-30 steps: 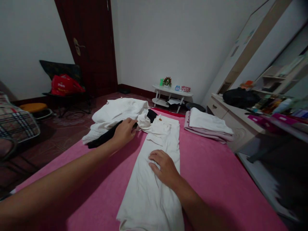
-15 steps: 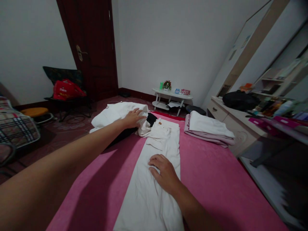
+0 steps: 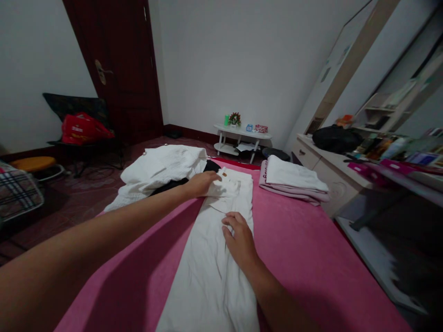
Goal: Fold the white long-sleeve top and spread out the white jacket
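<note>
White trousers (image 3: 206, 263) stretch down the middle of the pink cover (image 3: 294, 249), near end cut off! Left hand (image 3: 203, 183) at the far waist, fingertips partly lost (pinching cloth? can't tell); right hand (image 3: 241, 240) loosely open on the leg, clasping nothing; black fabric (image 3: 169, 186), left, mostly hidden by a white heap (image 3: 166, 163).

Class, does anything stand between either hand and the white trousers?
Nothing visible does. The left hand is at the waist end of the white trousers, the right hand on them, nearer the camera. Black cloth lies to their left.
</note>
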A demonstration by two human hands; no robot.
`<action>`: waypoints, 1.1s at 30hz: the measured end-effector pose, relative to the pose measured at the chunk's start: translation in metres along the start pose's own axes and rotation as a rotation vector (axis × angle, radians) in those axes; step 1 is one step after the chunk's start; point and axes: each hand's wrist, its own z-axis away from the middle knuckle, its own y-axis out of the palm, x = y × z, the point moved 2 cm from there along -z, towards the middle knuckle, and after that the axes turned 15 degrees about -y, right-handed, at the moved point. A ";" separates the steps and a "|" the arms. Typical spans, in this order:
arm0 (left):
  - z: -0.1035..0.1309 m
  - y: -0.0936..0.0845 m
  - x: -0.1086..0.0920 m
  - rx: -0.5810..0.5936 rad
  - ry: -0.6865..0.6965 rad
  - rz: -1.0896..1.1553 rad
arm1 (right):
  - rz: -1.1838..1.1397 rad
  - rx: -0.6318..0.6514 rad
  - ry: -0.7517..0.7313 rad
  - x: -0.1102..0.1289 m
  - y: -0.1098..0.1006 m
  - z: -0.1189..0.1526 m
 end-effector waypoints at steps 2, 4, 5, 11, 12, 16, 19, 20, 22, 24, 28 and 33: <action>-0.007 0.004 0.023 0.004 -0.138 -0.116 | 0.008 0.020 0.002 -0.002 0.001 0.000; -0.010 0.009 0.040 0.045 -0.202 -0.218 | 0.016 0.037 -0.009 -0.001 0.002 -0.001; -0.010 0.012 0.045 0.059 -0.218 -0.243 | 0.017 0.042 -0.014 -0.001 0.001 -0.001; -0.001 0.021 0.040 0.092 -0.171 -0.239 | 0.004 0.054 -0.022 0.003 -0.001 -0.003; 0.000 0.021 0.038 0.099 -0.165 -0.231 | 0.002 0.053 -0.023 0.003 -0.001 -0.003; 0.003 0.020 0.036 0.127 -0.201 -0.184 | -0.017 0.053 -0.032 0.001 -0.001 -0.002; 0.003 0.020 0.042 0.156 -0.287 -0.127 | -0.027 0.053 -0.043 0.001 -0.001 -0.002; 0.003 0.021 0.044 0.169 -0.319 -0.103 | -0.030 0.052 -0.045 0.001 -0.001 -0.002; 0.001 0.022 0.047 0.193 -0.381 -0.042 | -0.037 0.051 -0.048 0.001 -0.002 -0.002; -0.001 0.020 0.049 0.204 -0.431 0.041 | -0.048 0.051 -0.046 0.000 -0.002 -0.002; -0.009 -0.004 0.052 0.124 -0.533 0.256 | -0.062 0.043 -0.046 -0.001 -0.001 -0.002; -0.014 -0.066 0.066 -0.104 -0.658 0.630 | -0.070 0.046 -0.049 -0.001 -0.002 -0.003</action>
